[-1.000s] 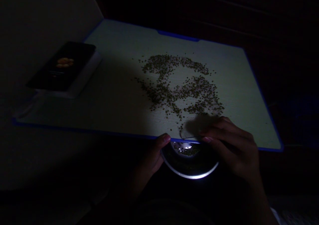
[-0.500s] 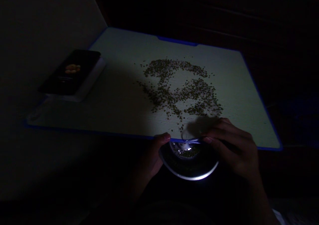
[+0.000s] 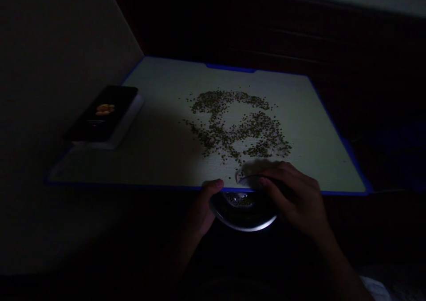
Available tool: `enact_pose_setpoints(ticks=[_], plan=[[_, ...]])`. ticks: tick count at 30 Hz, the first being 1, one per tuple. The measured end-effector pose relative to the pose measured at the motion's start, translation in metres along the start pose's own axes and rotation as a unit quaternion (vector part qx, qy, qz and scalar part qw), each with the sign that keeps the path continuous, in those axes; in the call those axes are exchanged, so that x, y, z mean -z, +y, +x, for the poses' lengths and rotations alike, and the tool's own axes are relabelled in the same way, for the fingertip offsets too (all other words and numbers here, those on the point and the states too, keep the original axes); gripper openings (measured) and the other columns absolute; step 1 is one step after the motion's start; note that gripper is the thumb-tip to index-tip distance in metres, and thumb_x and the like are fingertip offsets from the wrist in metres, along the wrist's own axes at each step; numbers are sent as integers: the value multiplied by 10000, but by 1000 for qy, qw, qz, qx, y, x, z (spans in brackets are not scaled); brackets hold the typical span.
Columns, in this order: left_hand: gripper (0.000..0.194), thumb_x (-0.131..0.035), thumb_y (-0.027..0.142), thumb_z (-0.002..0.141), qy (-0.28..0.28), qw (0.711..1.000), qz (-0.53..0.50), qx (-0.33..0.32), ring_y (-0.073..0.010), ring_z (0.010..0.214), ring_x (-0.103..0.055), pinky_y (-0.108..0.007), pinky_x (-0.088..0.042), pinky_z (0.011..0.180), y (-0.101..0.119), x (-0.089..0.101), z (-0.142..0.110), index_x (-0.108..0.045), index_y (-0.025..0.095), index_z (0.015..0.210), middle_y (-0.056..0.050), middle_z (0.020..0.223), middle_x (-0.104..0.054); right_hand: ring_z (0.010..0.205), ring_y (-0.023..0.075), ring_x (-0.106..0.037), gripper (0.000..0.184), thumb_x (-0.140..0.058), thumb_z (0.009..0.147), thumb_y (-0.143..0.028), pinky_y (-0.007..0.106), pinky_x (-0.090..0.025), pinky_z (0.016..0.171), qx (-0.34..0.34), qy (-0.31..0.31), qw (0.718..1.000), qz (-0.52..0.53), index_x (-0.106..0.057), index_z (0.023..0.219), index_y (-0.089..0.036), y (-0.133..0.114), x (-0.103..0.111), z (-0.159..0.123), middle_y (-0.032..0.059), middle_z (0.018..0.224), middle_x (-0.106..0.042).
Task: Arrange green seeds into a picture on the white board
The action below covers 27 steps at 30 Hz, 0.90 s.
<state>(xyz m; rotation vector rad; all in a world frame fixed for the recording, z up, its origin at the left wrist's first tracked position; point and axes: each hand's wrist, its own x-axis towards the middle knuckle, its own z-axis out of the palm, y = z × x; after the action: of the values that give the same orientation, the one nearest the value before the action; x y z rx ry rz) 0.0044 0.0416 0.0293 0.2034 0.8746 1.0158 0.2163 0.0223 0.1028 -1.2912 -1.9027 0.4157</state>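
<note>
Small dark-green beans (image 3: 266,134) lie scattered across a pale board with a blue rim (image 3: 159,159). My right hand (image 3: 296,199) pinches a thin, curved, shiny spoon (image 3: 248,181), though the dark blurs its shape. Its tip meets the board close to the near edge, beside a few loose beans. Below that edge is a shiny metal bowl (image 3: 246,228) with beans inside. My left hand (image 3: 204,210) is closed at the bowl's left side, thumb up against the board's edge; its other fingers are mostly hidden.
A phone (image 3: 100,114) with a lit picture rests on a pale box (image 3: 128,121) at the board's left. A plain wall (image 3: 60,48) rises at the left. Dark panelling stands behind the board, and the room is very dim.
My right hand and the spoon have shifted left and slightly up, from over the bowl onto the board's near edge. The view has tilted, so the board's far edge sits lower.
</note>
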Motion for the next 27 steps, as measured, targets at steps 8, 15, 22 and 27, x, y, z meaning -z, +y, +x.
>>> enact_pose_setpoints(ticks=[8, 15, 22, 27], plan=[[461, -858, 328, 698, 21, 1000, 18, -15, -342, 1224, -737, -469, -545, 1103, -3, -3, 2, -795, 193, 1135, -99, 1097, -849, 896, 173, -757, 130, -684, 1003, -225, 332, -592, 786, -22, 35, 999, -11, -761, 1102, -256, 5, -3, 0, 24, 1005, -811], [298, -876, 416, 679, -3, 999, 50, -20, -380, 1185, -749, -488, -544, 1095, -5, 1, 7, -825, 191, 868, -100, 970, -859, 835, 178, -747, 107, -679, 1003, -251, 334, -595, 753, -35, 59, 997, -22, -772, 1056, -256, 6, -2, 2, 25, 950, -806], [319, -879, 420, 682, -5, 998, 49, -34, -390, 1212, -736, -493, -533, 1104, -6, 0, 6, -826, 176, 881, -113, 953, -855, 880, 181, -759, 109, -684, 1001, -240, 339, -593, 791, -43, 83, 995, -31, -769, 1066, -257, 6, -5, 1, 27, 986, -814], [234, -862, 429, 702, -21, 997, 57, -41, -362, 1231, -730, -462, -538, 1094, -8, 5, 9, -814, 225, 804, -80, 875, -846, 900, 174, -748, 117, -686, 1001, -229, 332, -579, 798, -42, 68, 997, -5, -770, 1072, -268, 4, -4, 0, 17, 1003, -810]])
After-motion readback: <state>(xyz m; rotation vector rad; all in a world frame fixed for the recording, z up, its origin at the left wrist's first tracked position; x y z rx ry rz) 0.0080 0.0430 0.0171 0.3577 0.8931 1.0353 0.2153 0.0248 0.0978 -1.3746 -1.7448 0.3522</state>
